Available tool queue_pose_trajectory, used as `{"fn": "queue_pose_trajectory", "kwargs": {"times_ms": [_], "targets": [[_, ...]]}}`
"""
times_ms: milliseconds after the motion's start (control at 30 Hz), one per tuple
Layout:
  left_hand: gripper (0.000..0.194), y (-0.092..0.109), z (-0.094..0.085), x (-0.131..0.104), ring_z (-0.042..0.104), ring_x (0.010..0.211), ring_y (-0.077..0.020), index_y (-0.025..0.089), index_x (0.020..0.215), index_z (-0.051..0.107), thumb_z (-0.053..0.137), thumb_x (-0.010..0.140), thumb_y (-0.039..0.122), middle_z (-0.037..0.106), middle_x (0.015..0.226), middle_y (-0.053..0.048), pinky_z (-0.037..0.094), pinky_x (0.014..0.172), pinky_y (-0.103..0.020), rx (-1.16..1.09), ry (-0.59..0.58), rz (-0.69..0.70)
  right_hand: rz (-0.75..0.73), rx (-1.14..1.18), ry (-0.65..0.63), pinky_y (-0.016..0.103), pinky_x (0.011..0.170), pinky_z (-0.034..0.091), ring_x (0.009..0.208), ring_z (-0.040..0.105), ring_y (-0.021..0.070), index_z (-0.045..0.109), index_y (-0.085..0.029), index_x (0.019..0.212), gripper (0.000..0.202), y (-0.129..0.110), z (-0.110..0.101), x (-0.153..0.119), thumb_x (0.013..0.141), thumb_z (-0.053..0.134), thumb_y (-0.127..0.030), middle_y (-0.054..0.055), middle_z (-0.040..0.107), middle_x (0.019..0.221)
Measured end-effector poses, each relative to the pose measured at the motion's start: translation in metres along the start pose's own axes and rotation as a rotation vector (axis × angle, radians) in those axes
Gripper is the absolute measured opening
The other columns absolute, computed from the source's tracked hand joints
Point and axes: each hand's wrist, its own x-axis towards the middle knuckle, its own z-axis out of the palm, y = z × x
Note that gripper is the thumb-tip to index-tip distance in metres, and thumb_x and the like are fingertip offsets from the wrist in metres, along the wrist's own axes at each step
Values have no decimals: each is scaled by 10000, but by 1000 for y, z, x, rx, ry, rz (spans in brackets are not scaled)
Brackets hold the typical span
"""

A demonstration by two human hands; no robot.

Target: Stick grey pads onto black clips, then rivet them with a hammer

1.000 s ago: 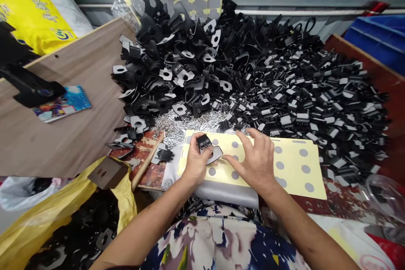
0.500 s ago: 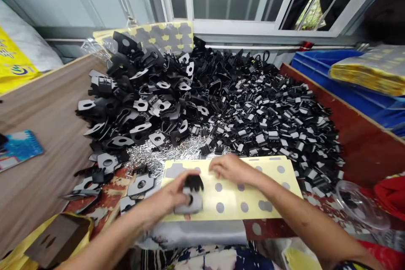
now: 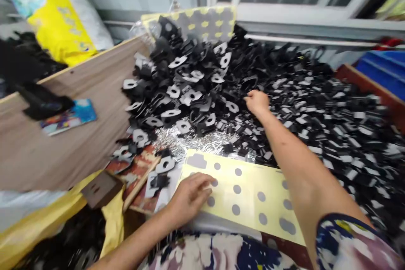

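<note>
My left hand (image 3: 192, 196) rests at the left part of a yellow sheet (image 3: 248, 196) with grey dots, its fingers slightly curled and apart, nothing in it. Stretched forward, my right hand (image 3: 257, 102) is at the pile of black parts, between the larger pieces with grey faces (image 3: 190, 96) and the small black clips (image 3: 303, 120). Its fingers are bent together; what they hold, if anything, is too small to make out. Silver pins (image 3: 199, 140) lie in a heap just beyond the sheet.
A wooden board (image 3: 79, 135) with a blue booklet (image 3: 71, 116) is at the left. Below it stands a yellow bag (image 3: 113, 219) of black parts with a brown block (image 3: 103, 187). A blue crate (image 3: 384, 71) is at the right, and another dotted sheet (image 3: 205, 23) leans at the back.
The black part with a grey face has left my left hand. My right hand has moved from the sheet forward to the pile. The view has turned left.
</note>
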Motion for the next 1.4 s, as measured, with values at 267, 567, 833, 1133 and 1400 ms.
{"fn": "queue_pose_trajectory", "kwargs": {"times_ms": [267,567,833,1133,1400], "targets": [[533,-16,40,-5,436,1481,-438,218,1450,615,679,922,258,541,1538,-219,367,1165,-689,456,-97,339,-339,266,136,336,742,502,750,662,198,738,-242,933,116,24,-35,-123,907,682,-340,43,724,841],[545,-13,-73,-22,322,1504,-455,266,1427,631,701,887,265,443,1603,-169,237,1199,-700,876,589,121,-182,649,-48,390,737,580,913,665,261,730,-277,900,79,40,-17,-314,912,713,-354,78,685,976],[205,-44,-101,-3,650,893,-244,191,987,722,559,931,302,612,992,-82,542,867,-403,731,579,7,-87,961,-76,360,709,636,791,706,241,732,-224,832,239,53,18,-315,889,744,-456,80,689,859],[245,-62,-92,-35,631,1186,-307,224,1068,691,582,938,401,632,1186,-117,513,1050,-483,609,843,246,-193,1149,-464,371,750,632,802,702,206,733,-211,831,225,47,17,-285,887,773,-425,50,703,846],[274,-67,-68,-37,610,1291,-319,238,1190,696,546,961,258,616,1388,-144,518,1078,-523,774,781,223,-172,1307,-483,380,753,617,791,699,194,745,-236,833,148,57,24,-274,887,781,-369,45,705,866]]}}
